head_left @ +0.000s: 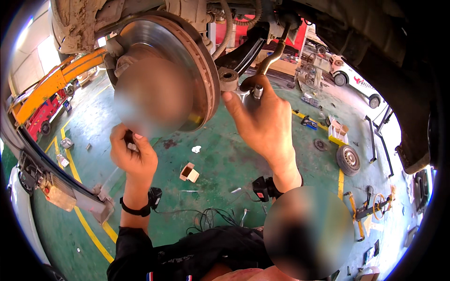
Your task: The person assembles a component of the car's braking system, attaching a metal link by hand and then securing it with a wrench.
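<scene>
Wheel already off, brake disc (187, 61) bare above our left hand (133, 157), whose fingers curl round a small dark part; our right hand (262, 119) grips a metal wrench (267, 63) reaching up past its fingertips, fastener work unfinished

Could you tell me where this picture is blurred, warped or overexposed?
Head view: soft blurred patches cover the hub area of the brake disc and a spot at lower right; fisheye bends the yellow floor lines near the rim; daylight blows out at upper left; the hands stay sharp.
</scene>
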`<action>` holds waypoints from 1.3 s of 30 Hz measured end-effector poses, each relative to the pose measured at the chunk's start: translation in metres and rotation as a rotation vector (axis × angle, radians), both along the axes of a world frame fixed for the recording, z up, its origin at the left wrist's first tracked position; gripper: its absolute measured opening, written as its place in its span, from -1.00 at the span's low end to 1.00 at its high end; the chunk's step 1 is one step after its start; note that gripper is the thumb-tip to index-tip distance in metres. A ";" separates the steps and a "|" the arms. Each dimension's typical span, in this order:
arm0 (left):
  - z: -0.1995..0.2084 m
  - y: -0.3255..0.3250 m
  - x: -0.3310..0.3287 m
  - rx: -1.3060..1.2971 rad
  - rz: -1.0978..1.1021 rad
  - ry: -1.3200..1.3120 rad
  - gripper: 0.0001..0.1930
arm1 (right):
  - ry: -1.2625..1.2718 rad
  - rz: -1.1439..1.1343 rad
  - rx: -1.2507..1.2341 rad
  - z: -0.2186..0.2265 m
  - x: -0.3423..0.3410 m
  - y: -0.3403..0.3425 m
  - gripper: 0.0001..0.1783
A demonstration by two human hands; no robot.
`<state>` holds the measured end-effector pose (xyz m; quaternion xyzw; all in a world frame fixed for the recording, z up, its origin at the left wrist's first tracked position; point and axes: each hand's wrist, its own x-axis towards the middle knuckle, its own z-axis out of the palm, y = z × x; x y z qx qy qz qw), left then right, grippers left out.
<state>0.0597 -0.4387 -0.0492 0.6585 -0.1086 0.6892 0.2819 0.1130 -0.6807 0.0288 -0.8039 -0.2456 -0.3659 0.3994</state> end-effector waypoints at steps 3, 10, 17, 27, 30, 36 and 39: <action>0.029 0.003 0.008 0.254 0.156 -0.158 -0.74 | -0.040 -0.047 0.018 -0.002 -0.002 0.002 -0.41; 0.043 0.013 0.020 0.440 0.295 -0.248 -0.76 | -0.082 -0.138 0.066 -0.012 -0.007 0.009 -0.29; 0.039 0.016 0.043 0.488 0.208 -0.335 -0.78 | 0.077 -0.007 0.301 -0.019 -0.004 0.017 -0.37; 0.045 0.006 0.056 0.397 0.162 -0.470 -0.78 | -0.160 -0.071 0.309 -0.033 0.010 0.029 -0.76; 0.044 0.009 0.055 0.410 0.160 -0.443 -0.81 | -0.206 -0.064 0.293 -0.034 0.016 0.033 -0.75; 0.038 0.014 0.053 0.439 0.230 -0.325 -0.80 | -0.177 -0.111 0.263 -0.031 0.014 0.034 -0.73; 0.034 0.016 0.050 0.437 0.301 -0.259 -0.79 | -0.220 -0.145 0.262 -0.035 0.020 0.035 -0.67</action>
